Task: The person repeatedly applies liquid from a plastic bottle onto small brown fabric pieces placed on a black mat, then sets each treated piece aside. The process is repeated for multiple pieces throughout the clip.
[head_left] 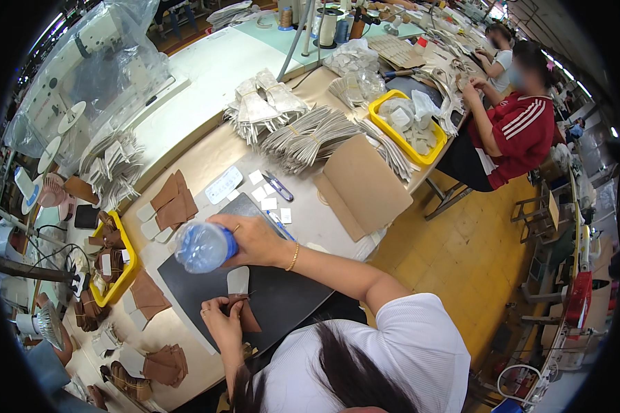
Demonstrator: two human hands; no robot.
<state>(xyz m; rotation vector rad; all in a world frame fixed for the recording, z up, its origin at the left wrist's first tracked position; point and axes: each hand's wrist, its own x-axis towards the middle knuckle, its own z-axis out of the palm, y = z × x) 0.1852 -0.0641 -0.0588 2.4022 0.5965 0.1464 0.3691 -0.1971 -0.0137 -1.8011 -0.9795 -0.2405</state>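
A clear plastic bottle (201, 246) with a blue part is in my right hand (253, 238), raised over the black board (296, 292); my fingers wrap its blue end. Below it on the board lies a brown leather-like piece (250, 318) with a pale grey rounded piece (238, 281) at its far end. My left hand (222, 318) pinches the brown piece's left edge, near where the two meet. Just beyond my right hand lie a pair of blue thread snips (278, 187), a blue-and-white pen (280, 226) and several small white squares (269, 204).
Stacks of brown pieces (173, 201) lie left of the board, beside a yellow basket (132, 256). Bundled pale strips (306, 140) and a folded brown card (365, 186) lie beyond. A sewing machine under plastic (83, 76) stands far left. A person in red (527, 134) sits at right.
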